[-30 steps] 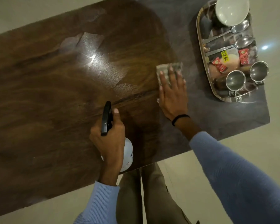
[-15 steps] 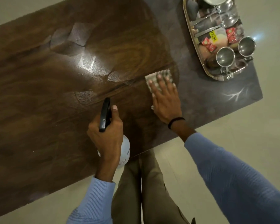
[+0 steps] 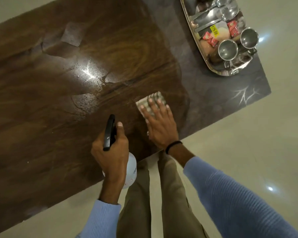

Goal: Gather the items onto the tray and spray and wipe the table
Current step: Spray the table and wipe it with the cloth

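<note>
Pressed the right hand [image 3: 160, 127] flat on a folded cloth [image 3: 150, 102] near the front edge of the dark wooden counter [image 3: 41, 117], with the fingers [image 3: 155, 107] straight and slightly spread across the cloth. Wore a black band [image 3: 173, 146] at that wrist. Gripped a spray bottle [image 3: 131, 170] in the left hand [image 3: 113, 152], just beside the right, with fingers curled round the neck, thumb raised next to the black head, and the white body showing at the counter's front edge. Noted wet, shiny patches [image 3: 86, 102] on the wood left of the cloth. Found the steel tray [image 3: 230, 73] at the far right end of the counter, well apart from both hands, loaded with two steel cups [image 3: 228, 49], spoons [image 3: 213, 14], red sachets [image 3: 210, 38] and a yellow-labelled packet [image 3: 220, 30].
</note>
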Action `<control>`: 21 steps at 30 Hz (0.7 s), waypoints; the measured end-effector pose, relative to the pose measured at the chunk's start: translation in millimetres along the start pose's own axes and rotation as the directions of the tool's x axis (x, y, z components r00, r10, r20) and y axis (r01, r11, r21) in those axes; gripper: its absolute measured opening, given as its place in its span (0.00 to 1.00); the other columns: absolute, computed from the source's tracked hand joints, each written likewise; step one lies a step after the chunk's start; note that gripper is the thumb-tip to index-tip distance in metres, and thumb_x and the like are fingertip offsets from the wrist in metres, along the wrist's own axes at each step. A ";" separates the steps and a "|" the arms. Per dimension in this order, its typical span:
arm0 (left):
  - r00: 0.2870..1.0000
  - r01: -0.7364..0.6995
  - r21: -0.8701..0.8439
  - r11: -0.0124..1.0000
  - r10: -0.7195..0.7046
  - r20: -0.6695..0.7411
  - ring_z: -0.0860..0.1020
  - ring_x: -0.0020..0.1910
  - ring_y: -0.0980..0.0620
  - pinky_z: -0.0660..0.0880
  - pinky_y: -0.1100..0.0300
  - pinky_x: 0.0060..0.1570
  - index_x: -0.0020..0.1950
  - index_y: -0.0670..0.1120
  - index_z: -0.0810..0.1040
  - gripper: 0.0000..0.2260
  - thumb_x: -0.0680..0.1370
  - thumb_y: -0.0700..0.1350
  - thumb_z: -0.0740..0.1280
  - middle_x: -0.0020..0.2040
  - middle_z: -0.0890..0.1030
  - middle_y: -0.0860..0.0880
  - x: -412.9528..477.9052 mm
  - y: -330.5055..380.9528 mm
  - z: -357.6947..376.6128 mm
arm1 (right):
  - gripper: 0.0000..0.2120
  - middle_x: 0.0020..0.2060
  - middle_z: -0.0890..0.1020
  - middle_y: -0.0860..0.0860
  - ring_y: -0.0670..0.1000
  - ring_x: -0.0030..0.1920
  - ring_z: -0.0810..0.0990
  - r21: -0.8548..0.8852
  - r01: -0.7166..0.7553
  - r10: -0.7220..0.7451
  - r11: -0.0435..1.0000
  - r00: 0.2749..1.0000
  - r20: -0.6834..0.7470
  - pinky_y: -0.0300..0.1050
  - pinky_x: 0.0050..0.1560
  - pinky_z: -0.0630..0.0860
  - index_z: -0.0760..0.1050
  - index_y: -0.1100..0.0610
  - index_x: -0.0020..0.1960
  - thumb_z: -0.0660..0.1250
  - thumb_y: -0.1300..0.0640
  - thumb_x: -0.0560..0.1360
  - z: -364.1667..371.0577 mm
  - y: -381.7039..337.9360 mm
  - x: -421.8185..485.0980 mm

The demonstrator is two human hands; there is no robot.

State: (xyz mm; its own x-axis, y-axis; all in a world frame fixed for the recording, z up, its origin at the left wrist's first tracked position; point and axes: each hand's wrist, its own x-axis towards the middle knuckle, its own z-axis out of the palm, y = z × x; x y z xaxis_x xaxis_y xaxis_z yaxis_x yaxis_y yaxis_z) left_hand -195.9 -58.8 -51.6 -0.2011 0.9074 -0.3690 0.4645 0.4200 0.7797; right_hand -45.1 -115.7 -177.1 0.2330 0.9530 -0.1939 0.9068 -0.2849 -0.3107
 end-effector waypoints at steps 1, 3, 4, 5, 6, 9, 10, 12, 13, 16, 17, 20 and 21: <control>1.000 0.005 0.003 1.000 -0.005 0.000 0.82 0.33 0.52 0.80 0.54 0.38 0.42 0.49 0.83 0.06 0.77 0.49 0.72 0.35 0.84 0.50 -0.6 -1.3 0.4 | 0.34 0.81 0.57 0.55 0.60 0.81 0.54 -0.003 -0.060 0.060 0.998 0.998 -0.015 0.65 0.77 0.56 0.53 0.47 0.81 0.63 0.53 0.79 -5.5 16.6 2.9; 1.000 0.011 -0.008 1.000 -0.011 -0.019 0.82 0.33 0.51 0.80 0.53 0.39 0.41 0.52 0.81 0.06 0.77 0.50 0.72 0.35 0.83 0.49 -0.5 -1.0 1.8 | 0.30 0.81 0.58 0.55 0.60 0.80 0.54 0.013 -0.211 0.212 0.977 0.975 -0.065 0.65 0.77 0.56 0.53 0.46 0.81 0.59 0.52 0.82 -15.4 42.8 -2.9; 0.999 0.012 -0.018 1.000 -0.013 -0.032 0.82 0.33 0.51 0.81 0.53 0.39 0.40 0.54 0.81 0.06 0.77 0.50 0.72 0.35 0.83 0.50 -0.8 -0.4 2.5 | 0.29 0.81 0.58 0.55 0.59 0.81 0.54 0.017 -0.264 0.265 0.964 0.961 -0.078 0.64 0.77 0.55 0.52 0.46 0.81 0.56 0.52 0.83 -16.7 49.6 -11.3; 0.999 0.014 -0.023 1.000 -0.015 -0.040 0.82 0.33 0.51 0.81 0.52 0.39 0.39 0.55 0.80 0.06 0.77 0.51 0.72 0.35 0.83 0.50 -1.6 -0.5 3.1 | 0.28 0.81 0.57 0.55 0.59 0.81 0.53 0.022 -0.302 0.303 0.953 0.950 -0.079 0.64 0.77 0.55 0.51 0.46 0.82 0.54 0.52 0.83 -16.2 50.7 -23.2; 0.999 0.019 -0.025 1.000 -0.020 -0.042 0.83 0.34 0.51 0.81 0.52 0.40 0.39 0.55 0.80 0.06 0.76 0.52 0.72 0.35 0.84 0.49 -2.2 -0.3 4.1 | 0.28 0.81 0.57 0.55 0.59 0.81 0.53 0.031 -0.329 0.330 0.944 0.941 -0.077 0.64 0.77 0.54 0.50 0.46 0.82 0.53 0.52 0.83 -13.3 45.7 -37.1; 0.998 0.052 -0.042 0.998 -0.053 -0.045 0.83 0.36 0.51 0.82 0.50 0.42 0.40 0.56 0.80 0.06 0.74 0.56 0.71 0.37 0.84 0.49 -4.5 0.2 7.9 | 0.27 0.81 0.57 0.55 0.61 0.81 0.53 0.035 -0.305 0.306 0.952 0.951 -0.030 0.65 0.77 0.56 0.54 0.47 0.81 0.54 0.52 0.83 8.0 6.0 -76.9; 0.997 0.051 -0.035 0.998 -0.053 -0.054 0.83 0.36 0.51 0.82 0.50 0.42 0.40 0.55 0.81 0.06 0.75 0.55 0.71 0.37 0.84 0.49 -5.4 0.2 10.5 | 0.28 0.81 0.57 0.55 0.61 0.81 0.54 0.037 -0.259 0.259 0.965 0.966 -0.011 0.65 0.76 0.57 0.55 0.48 0.81 0.55 0.51 0.83 15.6 -9.4 -83.2; 0.998 0.040 -0.006 0.999 -0.040 -0.055 0.83 0.36 0.51 0.82 0.49 0.42 0.42 0.51 0.82 0.07 0.76 0.52 0.72 0.37 0.84 0.48 -8.3 1.2 15.8 | 0.28 0.81 0.57 0.54 0.60 0.81 0.54 0.070 -0.157 0.157 0.985 0.988 0.017 0.64 0.77 0.55 0.57 0.48 0.81 0.56 0.51 0.82 24.1 -33.6 -82.7; 0.998 0.034 0.000 0.999 -0.034 -0.052 0.83 0.35 0.51 0.81 0.49 0.41 0.42 0.50 0.82 0.07 0.77 0.51 0.72 0.37 0.84 0.48 -10.1 2.8 18.9 | 0.28 0.81 0.58 0.53 0.60 0.81 0.53 0.096 -0.107 0.106 0.990 0.994 0.020 0.63 0.77 0.53 0.57 0.47 0.81 0.56 0.50 0.82 24.5 -38.7 -76.5; 0.999 0.028 0.007 1.000 -0.027 -0.047 0.83 0.35 0.51 0.80 0.53 0.40 0.42 0.48 0.83 0.08 0.77 0.50 0.72 0.36 0.84 0.48 -13.4 5.3 28.3 | 0.31 0.81 0.57 0.53 0.59 0.81 0.53 0.094 0.002 -0.002 0.996 1.000 -0.005 0.61 0.78 0.51 0.55 0.47 0.81 0.61 0.52 0.80 12.0 -16.4 -43.7; 0.999 0.019 0.008 1.000 -0.018 -0.042 0.83 0.34 0.51 0.80 0.54 0.39 0.42 0.47 0.83 0.08 0.77 0.50 0.72 0.36 0.84 0.48 -14.1 5.7 30.8 | 0.31 0.81 0.58 0.54 0.60 0.81 0.54 0.079 -0.010 0.012 0.997 1.000 -0.017 0.62 0.78 0.52 0.56 0.47 0.81 0.62 0.53 0.80 5.5 0.3 -32.0; 1.000 0.005 0.005 1.000 -0.005 -0.018 0.82 0.33 0.50 0.80 0.55 0.38 0.43 0.45 0.83 0.09 0.77 0.50 0.72 0.35 0.84 0.47 -17.4 8.0 38.7 | 0.29 0.81 0.57 0.54 0.58 0.81 0.53 0.058 -0.210 0.212 0.976 0.977 -0.038 0.63 0.78 0.53 0.54 0.46 0.81 0.58 0.53 0.82 -18.2 59.9 -13.1; 1.000 0.004 0.004 1.000 -0.004 -0.010 0.82 0.33 0.50 0.80 0.54 0.38 0.44 0.45 0.83 0.09 0.77 0.50 0.72 0.35 0.84 0.47 -19.5 9.2 41.5 | 0.29 0.81 0.56 0.54 0.58 0.81 0.52 0.051 -0.274 0.276 0.960 0.960 -0.041 0.64 0.78 0.53 0.52 0.46 0.81 0.56 0.53 0.83 -25.2 77.6 -16.5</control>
State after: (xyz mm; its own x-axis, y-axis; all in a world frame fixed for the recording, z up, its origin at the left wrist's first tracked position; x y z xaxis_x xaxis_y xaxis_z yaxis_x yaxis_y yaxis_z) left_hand -151.9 -73.2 -58.3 -0.2117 0.9057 -0.3672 0.4672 0.4238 0.7760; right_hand 30.4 -150.9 -174.6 0.4887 0.8405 -0.2340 0.7888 -0.5403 -0.2931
